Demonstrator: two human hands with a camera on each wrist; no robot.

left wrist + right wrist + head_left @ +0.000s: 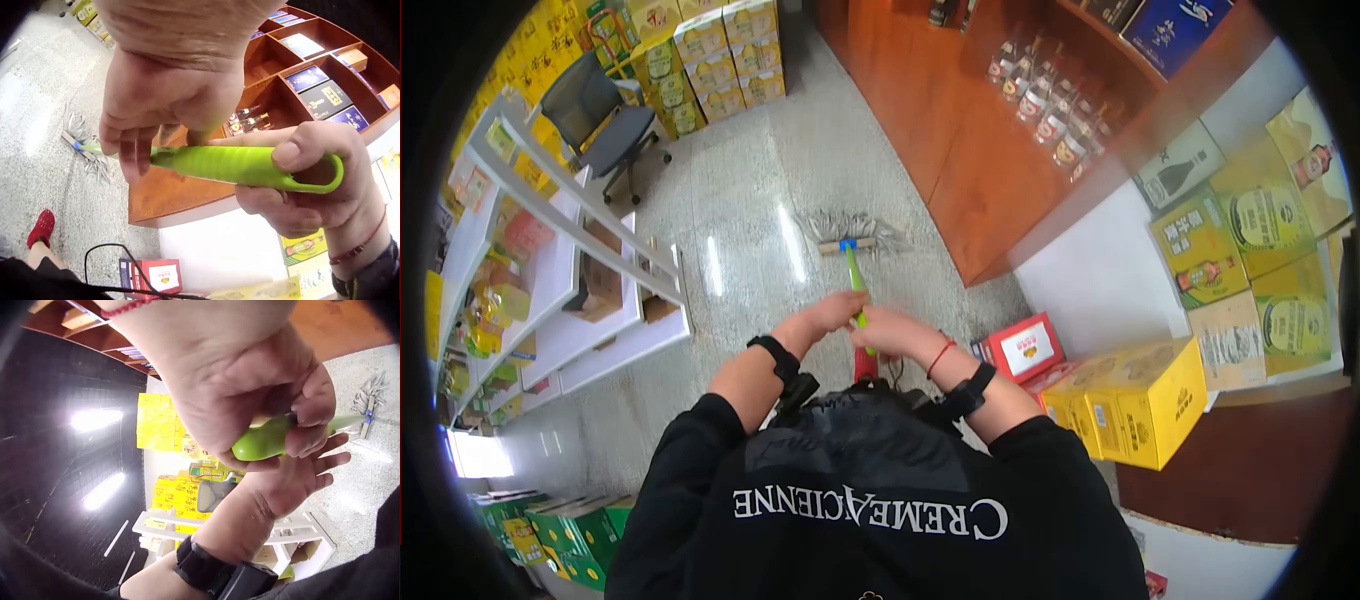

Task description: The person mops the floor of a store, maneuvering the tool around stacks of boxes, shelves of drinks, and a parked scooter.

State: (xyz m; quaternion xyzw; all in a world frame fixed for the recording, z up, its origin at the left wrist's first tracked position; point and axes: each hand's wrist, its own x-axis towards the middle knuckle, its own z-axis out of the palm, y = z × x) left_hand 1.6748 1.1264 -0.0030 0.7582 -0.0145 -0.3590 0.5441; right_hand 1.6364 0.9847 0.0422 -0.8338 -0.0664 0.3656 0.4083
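A mop has its grey strands (860,225) spread on the floor, below a wooden bar with a blue joint. Its green handle (219,165) runs back toward the person's body. Near the looped end, the right hand (892,330) curls its fingers and thumb round the grip; the right wrist view shows this hand (250,394) closed on it. Farther toward the mop head, the left hand (835,311) is against the handle. Its fingers look long and spread in the right wrist view (290,484), with the handle across them; the contact is partly hidden.
Shelves (615,345) stand left, with an office chair (615,140) and stacked cartons (730,60) behind. A brown wooden cabinet (920,130) holding bottles is at the right. Red and yellow boxes (1170,410) sit near the right arm. One red shoe (42,229) shows on the floor.
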